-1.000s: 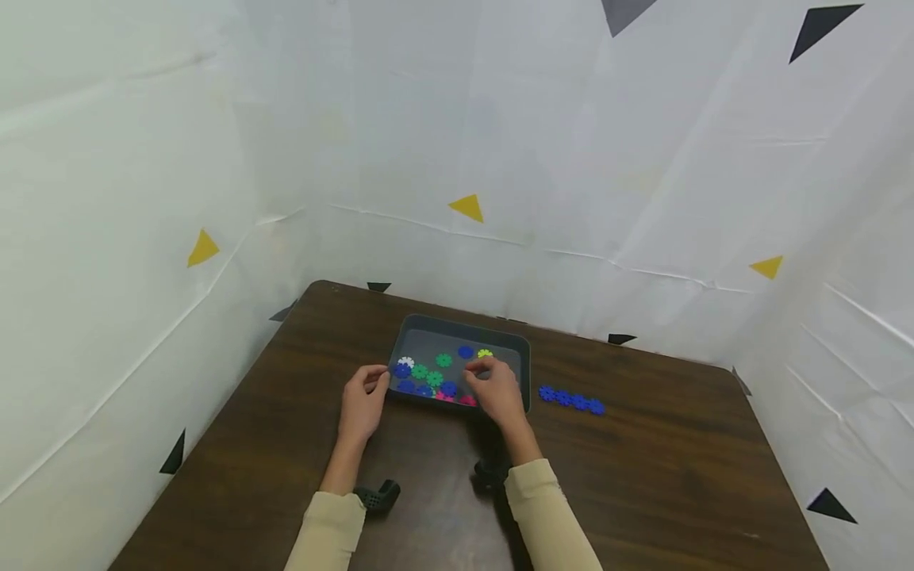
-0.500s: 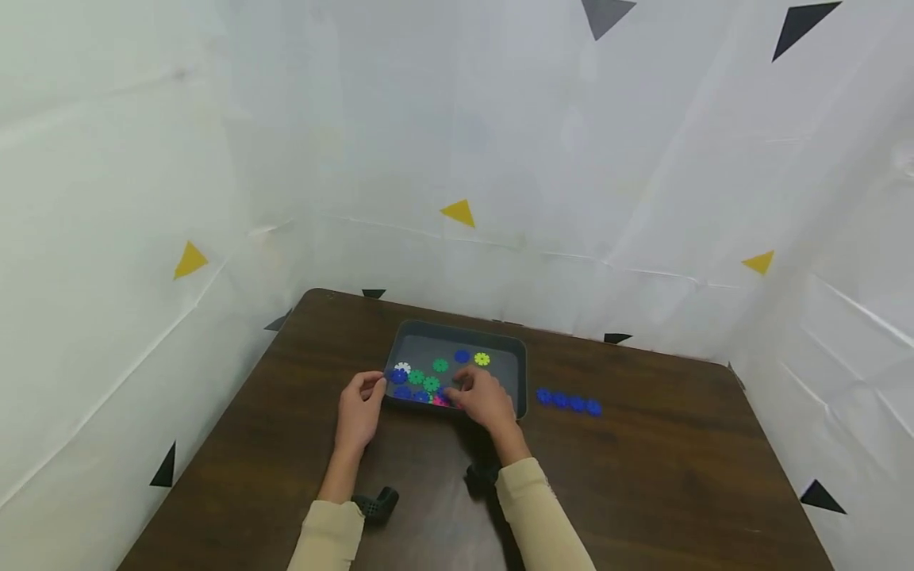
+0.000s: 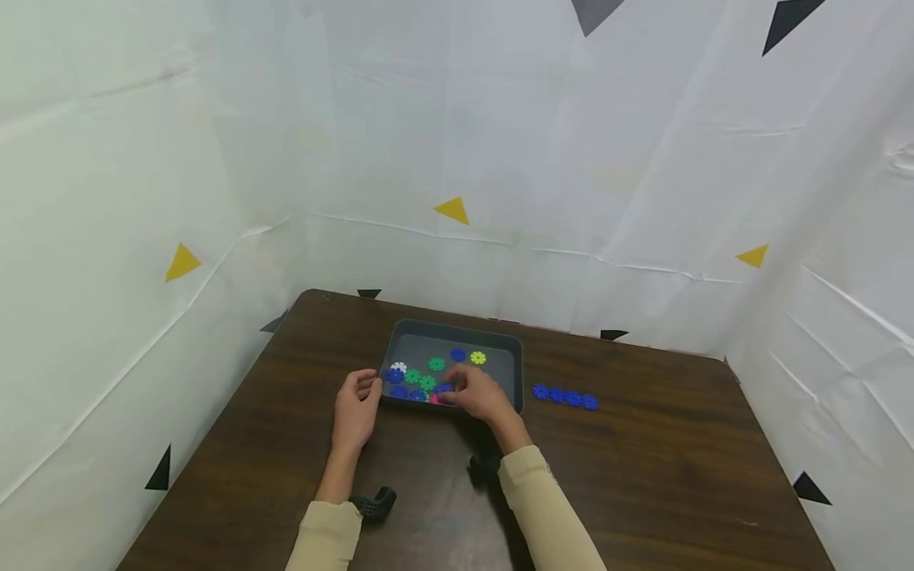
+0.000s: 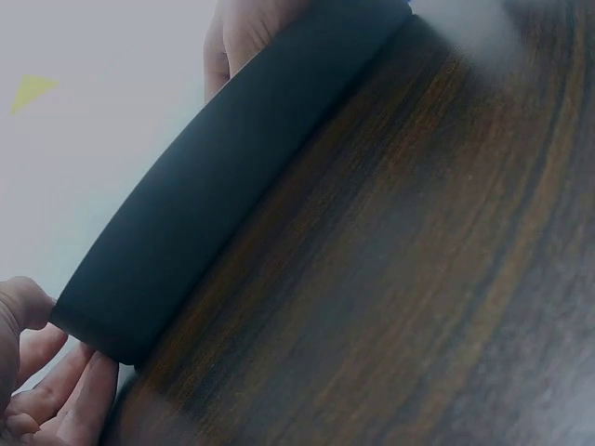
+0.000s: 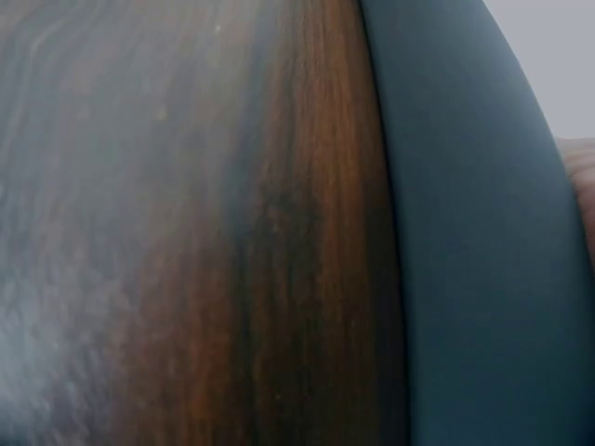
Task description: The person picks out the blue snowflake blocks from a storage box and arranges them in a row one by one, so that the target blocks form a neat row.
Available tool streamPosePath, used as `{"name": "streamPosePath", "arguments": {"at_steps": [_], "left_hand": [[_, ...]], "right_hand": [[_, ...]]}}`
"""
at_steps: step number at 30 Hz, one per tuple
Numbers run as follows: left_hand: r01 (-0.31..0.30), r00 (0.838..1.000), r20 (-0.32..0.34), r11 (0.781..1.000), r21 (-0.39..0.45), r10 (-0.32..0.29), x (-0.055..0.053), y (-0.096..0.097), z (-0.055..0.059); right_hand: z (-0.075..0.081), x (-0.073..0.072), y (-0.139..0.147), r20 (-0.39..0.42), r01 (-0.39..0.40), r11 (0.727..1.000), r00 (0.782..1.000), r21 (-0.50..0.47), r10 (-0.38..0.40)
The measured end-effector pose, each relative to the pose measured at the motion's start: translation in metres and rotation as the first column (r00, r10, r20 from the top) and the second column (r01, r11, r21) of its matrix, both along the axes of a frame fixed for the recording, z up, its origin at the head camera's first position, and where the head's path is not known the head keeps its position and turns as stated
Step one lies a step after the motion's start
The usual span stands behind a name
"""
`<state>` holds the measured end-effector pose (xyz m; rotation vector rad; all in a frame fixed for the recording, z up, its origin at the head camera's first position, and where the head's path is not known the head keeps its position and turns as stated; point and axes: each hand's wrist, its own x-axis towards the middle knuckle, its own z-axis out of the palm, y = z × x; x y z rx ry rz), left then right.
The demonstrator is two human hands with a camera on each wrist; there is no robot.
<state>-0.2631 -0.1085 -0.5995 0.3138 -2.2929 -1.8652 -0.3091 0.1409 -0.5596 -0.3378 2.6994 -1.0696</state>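
A dark grey tray (image 3: 457,327) sits on the brown table (image 3: 643,476) and holds several flower-shaped discs: blue, green (image 3: 436,363), white (image 3: 398,367), yellow-green (image 3: 478,358) and pink. My left hand (image 3: 359,399) grips the tray's near left corner. In the left wrist view its fingers (image 4: 42,390) wrap that corner of the tray wall (image 4: 232,177). My right hand (image 3: 474,394) reaches over the tray's near rim, its curled fingertips down on a blue disc (image 3: 444,388) beside the pink ones. Its grip is hidden. The right wrist view shows only the tray wall (image 5: 474,232) and the table (image 5: 186,232).
A short row of joined blue discs (image 3: 567,397) lies on the table just right of the tray. White sheets marked with yellow and black triangles close in the table at the back and both sides. Black wrist-worn devices (image 3: 374,501) sit by my sleeves.
My right hand has moved left and nearer, from the tray's middle right to the blue and pink discs at its near rim. My left hand has stayed on the tray corner.
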Motion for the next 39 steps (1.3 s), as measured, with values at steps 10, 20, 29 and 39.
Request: {"name": "streamPosePath", "arguments": {"at_steps": [10, 20, 29, 39], "left_hand": [[-0.001, 1.0, 0.009, 1.0, -0.015, 0.002, 0.004, -0.001, -0.006], [0.012, 1.0, 0.002, 1.0, -0.015, -0.012, 0.002, 0.005, -0.004], [0.0, 1.0, -0.01, 1.0, -0.013, -0.001, -0.001, 0.006, -0.003], [-0.013, 1.0, -0.021, 1.0, -0.02, 0.013, -0.004, 0.005, -0.006]], "right_hand": [[-0.01, 0.001, 0.001, -0.026, -0.027, 0.999, 0.999, -0.021, 0.027], [-0.012, 0.006, 0.008, -0.083, -0.012, 0.998, 0.997, -0.057, 0.007], [-0.007, 0.008, 0.011, -0.118, -0.011, 0.989, 0.993, -0.148, -0.007], [-0.005, 0.01, 0.012, -0.244, 0.08, 0.977, 0.961, -0.199, -0.128]]}}
